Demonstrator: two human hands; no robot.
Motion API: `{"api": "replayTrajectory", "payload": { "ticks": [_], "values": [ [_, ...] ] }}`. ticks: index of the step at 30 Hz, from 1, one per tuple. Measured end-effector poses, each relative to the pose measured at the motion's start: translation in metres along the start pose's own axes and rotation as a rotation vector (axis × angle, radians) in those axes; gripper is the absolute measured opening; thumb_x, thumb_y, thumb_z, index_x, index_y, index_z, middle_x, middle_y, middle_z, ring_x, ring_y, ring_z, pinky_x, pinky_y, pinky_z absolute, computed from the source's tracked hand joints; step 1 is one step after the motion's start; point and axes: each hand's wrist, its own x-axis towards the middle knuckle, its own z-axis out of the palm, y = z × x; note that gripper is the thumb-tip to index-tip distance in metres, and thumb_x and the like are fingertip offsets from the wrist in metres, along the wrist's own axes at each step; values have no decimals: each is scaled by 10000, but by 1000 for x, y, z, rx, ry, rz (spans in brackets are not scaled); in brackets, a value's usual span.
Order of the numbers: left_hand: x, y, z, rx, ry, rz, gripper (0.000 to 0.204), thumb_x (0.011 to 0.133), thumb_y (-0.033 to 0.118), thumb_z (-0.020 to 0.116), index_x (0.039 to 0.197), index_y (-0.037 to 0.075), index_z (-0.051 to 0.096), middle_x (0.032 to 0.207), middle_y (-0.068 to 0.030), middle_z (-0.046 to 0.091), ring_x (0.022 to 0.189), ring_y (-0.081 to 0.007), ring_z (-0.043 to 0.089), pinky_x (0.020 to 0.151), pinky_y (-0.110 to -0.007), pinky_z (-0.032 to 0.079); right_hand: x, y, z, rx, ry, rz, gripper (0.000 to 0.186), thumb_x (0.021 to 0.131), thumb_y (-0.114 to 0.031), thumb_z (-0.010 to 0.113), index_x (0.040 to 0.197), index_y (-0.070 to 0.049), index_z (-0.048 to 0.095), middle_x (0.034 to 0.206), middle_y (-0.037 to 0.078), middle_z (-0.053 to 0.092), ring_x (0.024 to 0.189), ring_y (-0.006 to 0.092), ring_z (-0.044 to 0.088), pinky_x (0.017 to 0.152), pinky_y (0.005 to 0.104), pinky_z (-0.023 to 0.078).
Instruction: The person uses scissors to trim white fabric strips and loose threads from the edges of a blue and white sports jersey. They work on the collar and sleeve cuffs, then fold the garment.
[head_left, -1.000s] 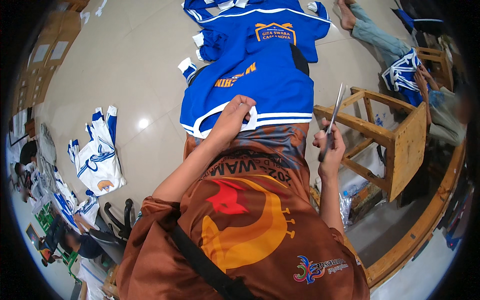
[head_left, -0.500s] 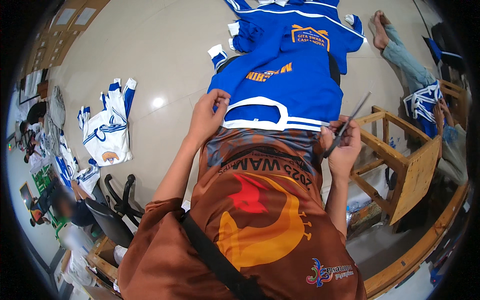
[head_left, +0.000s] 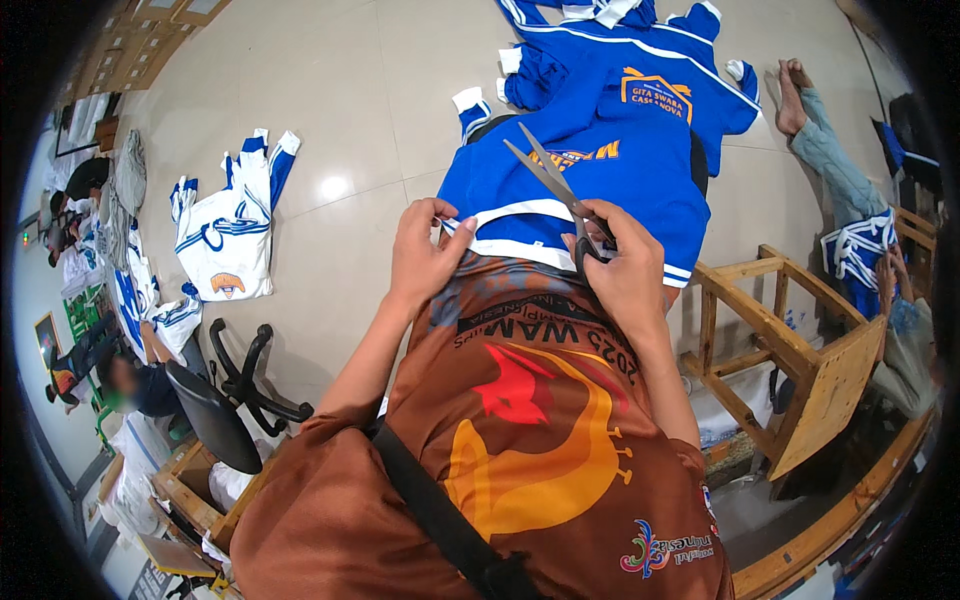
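Observation:
A blue long-sleeved shirt (head_left: 500,185) with a white neckband and white stripes lies spread over my lap and the floor ahead. At the left side of its neckline, my left hand (head_left: 425,250) pinches the cloth between thumb and fingers. My right hand (head_left: 625,255) grips dark-handled scissors (head_left: 568,196) just over the right side of the neckline. Their blades stand slightly apart and point up and to the left, above the shirt's front. Any thread at the neckband is too small to make out.
More blue shirts (head_left: 650,65) lie beyond. A white shirt (head_left: 225,250) is on the tiled floor at left, near a black office chair (head_left: 215,420). At right stand a wooden stool (head_left: 830,390) and a seated person with outstretched legs (head_left: 845,165), handling a blue-and-white garment (head_left: 860,250).
My right hand has brought the scissors leftward from the shirt's right edge to the neckline, blades now turned up and left. My left hand still holds the neckline's left side.

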Motion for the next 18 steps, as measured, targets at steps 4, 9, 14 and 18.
{"api": "replayTrajectory", "payload": {
  "ticks": [4,9,14,18],
  "values": [
    [9,12,14,103,37,218,227,877,165,793,993,24,658,998,-122,637,935,-304,594,864,-420,477,8,0,2,-15,-24,-2,429,810,-66,842,1216,-53,706,1035,128,754,889,260,744,791,362,595],
    [7,13,22,226,-156,208,176,847,256,830,872,88,786,856,-76,682,858,-300,607,788,-442,465,12,0,4,6,-15,32,426,809,-67,848,1211,-51,709,1032,128,754,879,252,743,779,363,589],
    [5,9,29,191,-250,227,165,850,251,823,893,93,802,880,-79,699,859,-306,609,784,-444,474,8,1,5,37,-18,61,419,816,-70,852,1210,-51,712,1055,131,759,885,249,747,774,360,588],
    [4,15,32,196,-308,202,115,865,202,800,880,88,799,890,-84,707,887,-315,622,806,-442,485,5,6,3,37,-6,58,423,812,-72,860,1208,-52,714,1055,132,761,891,253,748,774,354,588]
  ]
}}
